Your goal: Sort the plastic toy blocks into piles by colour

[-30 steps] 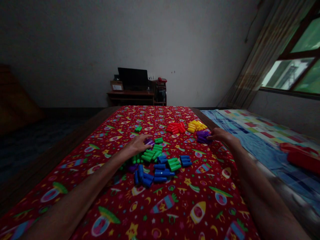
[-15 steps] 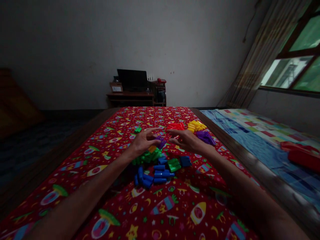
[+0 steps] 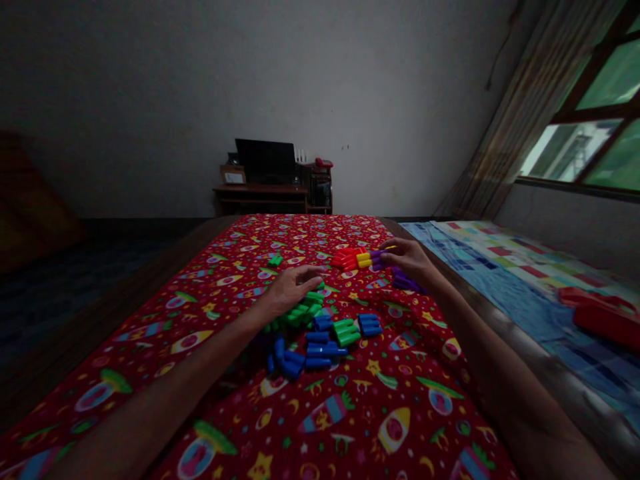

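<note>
In the head view, my right hand (image 3: 413, 259) pinches the end of a purple block (image 3: 377, 259) with a yellow block (image 3: 364, 260) joined to it. The pair is held beside the pile of red blocks (image 3: 346, 259). Several purple blocks (image 3: 407, 281) lie just below that hand, which hides the yellow pile. Over the heap of green blocks (image 3: 305, 310), my left hand (image 3: 294, 290) has its fingers apart with nothing in them. Blue blocks (image 3: 324, 350) lie closer to me, near a separate green block (image 3: 346, 331) and another blue block (image 3: 370, 325).
A red patterned cloth (image 3: 330, 413) covers the table. One small green piece (image 3: 275, 261) sits apart at the left. To the right is a bed with a blue sheet (image 3: 500, 293) and a red bag (image 3: 605, 317). A desk with a monitor (image 3: 265, 160) stands by the wall.
The joined yellow and purple blocks have passed from my left hand to my right. My right hand has moved right and away; my left hand, now without them, has shifted slightly down over the green heap.
</note>
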Available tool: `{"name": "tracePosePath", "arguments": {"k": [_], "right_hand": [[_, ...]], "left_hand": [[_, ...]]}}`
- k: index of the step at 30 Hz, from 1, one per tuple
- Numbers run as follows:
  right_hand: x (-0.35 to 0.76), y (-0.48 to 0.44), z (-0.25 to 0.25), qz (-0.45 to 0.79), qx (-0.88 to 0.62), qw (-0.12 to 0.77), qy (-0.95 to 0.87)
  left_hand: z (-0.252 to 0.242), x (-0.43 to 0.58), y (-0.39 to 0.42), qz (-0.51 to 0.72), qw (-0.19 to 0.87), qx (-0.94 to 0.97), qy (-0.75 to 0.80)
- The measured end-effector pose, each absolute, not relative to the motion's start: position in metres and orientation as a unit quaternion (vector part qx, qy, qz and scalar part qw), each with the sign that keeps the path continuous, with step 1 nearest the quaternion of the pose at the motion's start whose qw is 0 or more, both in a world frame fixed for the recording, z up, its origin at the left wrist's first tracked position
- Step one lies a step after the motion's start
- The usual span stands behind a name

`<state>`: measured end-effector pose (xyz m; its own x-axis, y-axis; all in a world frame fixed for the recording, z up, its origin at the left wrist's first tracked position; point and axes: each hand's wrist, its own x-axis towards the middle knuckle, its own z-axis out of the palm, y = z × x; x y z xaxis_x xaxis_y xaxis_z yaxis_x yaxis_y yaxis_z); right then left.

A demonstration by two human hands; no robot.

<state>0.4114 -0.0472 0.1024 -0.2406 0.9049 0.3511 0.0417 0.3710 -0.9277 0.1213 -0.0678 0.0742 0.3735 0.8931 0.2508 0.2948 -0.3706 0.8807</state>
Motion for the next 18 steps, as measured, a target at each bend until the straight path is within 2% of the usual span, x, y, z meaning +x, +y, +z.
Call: {"name": "tracePosePath", "arguments": {"k": [4,8,12,15,18], "right_hand": [[0.378,-0.060,0.098,0.480,-0.319,0.450,-0.682],[0.342,-0.076,0.095,0.509,-0.276,0.385,-0.718],[0.346,-0.074,0.096,0.433,-0.312,0.400,-0.745],[0.358,-0.068,0.099,0.364,-0.368,0.413,-0.749],[0.358,-0.072,0.099,0.364,-0.388,0.392,-0.750]], "left_hand": [[0.072,0.134,-0.076,0.379,0.412,0.736,0.380],[0.078,0.139,-0.087,0.319,0.300,0.797,0.417],[0.086,0.134,-0.088,0.289,0.217,0.822,0.440],[0.088,0.131,-0.085,0.271,0.213,0.816,0.463],[0.087,0.132,-0.084,0.276,0.224,0.810,0.466]]}}
